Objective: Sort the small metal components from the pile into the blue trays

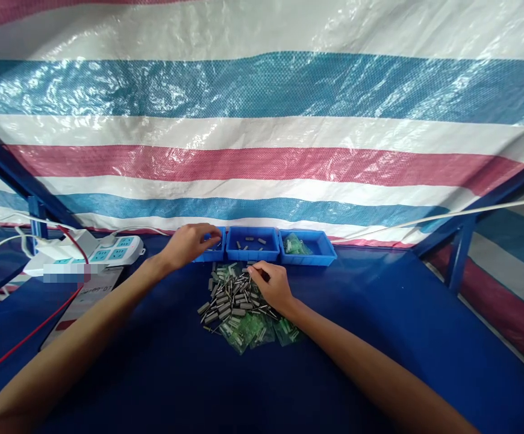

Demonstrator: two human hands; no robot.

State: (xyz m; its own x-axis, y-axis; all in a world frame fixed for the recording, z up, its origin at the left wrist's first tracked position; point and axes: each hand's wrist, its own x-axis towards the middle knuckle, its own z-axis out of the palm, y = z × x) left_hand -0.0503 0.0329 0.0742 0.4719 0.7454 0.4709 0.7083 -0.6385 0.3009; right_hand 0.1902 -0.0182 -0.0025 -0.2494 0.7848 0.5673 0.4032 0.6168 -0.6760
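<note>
My left hand hangs over the left blue bin, thumb and fingertips drawn together; whatever is in them is too small to make out. At the back right of a mixed pile, my right hand pinches a small grey metal piece between thumb and forefinger. The pile holds grey block-like pieces, thin metal pins and small green-tinted plastic bags with parts inside. A few grey pieces lie in the middle blue bin. Green-tinted bags fill the left side of the right blue bin.
A white power strip with plugs and cables stands at the left, beside a flat grey box. A red cable crosses the left side of the blue table. Striped sheeting hangs behind the bins, between blue frame bars.
</note>
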